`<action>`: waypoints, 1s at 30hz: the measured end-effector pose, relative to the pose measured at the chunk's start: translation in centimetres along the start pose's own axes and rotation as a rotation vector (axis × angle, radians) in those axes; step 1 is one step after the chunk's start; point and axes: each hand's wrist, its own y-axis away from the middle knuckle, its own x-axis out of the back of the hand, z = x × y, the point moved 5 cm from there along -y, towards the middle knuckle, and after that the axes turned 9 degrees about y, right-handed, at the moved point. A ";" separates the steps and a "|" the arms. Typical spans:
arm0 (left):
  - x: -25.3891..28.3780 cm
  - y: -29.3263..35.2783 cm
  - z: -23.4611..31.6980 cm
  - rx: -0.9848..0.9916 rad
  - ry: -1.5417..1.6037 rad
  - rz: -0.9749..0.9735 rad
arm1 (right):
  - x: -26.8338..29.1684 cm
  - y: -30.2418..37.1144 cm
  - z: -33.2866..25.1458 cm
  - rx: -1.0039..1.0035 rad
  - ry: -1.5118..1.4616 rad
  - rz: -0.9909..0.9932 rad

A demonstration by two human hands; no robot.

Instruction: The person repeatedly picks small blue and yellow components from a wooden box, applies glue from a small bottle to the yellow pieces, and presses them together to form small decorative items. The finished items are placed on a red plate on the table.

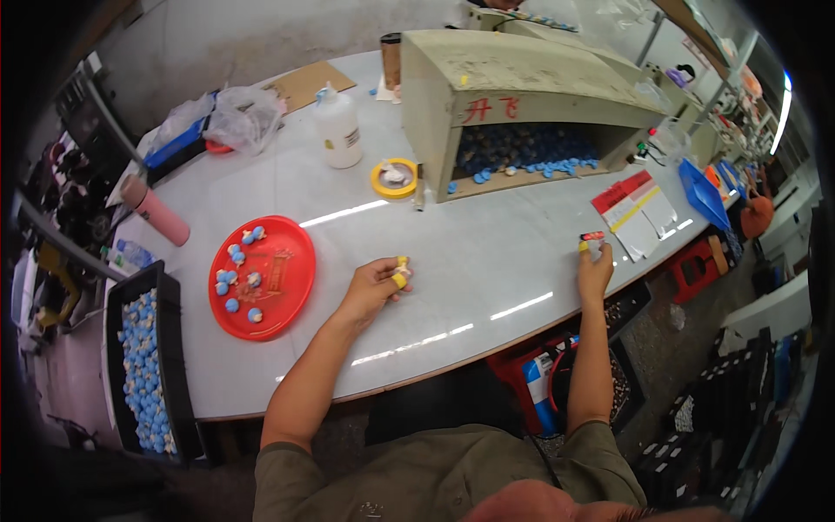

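My left hand [369, 287] is over the white table, right of the red round plate [296, 296]. Its thumb and a finger wear yellow covers and pinch a small pale piece [404, 271], too small to name. Several small blue-and-cream figures [255, 315] lie on the plate. Farther right, my right hand [595, 274] is closed on a small red-and-white object [594, 240], whose kind I cannot make out. A yellow cover shows on one fingertip there. Nearest to this hand are the red, yellow and white paper sheets [639, 217].
A beige metal box [539, 74] with small blue pieces [557, 168] in its opening stands at the back. A white bottle [338, 130], yellow tape roll [376, 180] and pink flask [161, 216] stand on the table [470, 261]. At left, a black tray [170, 348] holds blue pieces.
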 end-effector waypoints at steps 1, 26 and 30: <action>-0.1 -0.1 0.0 0.019 -0.008 -0.010 | 0.0 0.7 -3.6 0.136 -0.213 -0.056; -1.1 0.5 0.0 0.077 0.076 -0.064 | -4.6 14.7 -21.0 0.534 -0.718 -0.486; -1.5 0.8 -0.4 0.173 0.223 0.009 | -4.7 14.7 -20.7 0.468 -0.821 -0.516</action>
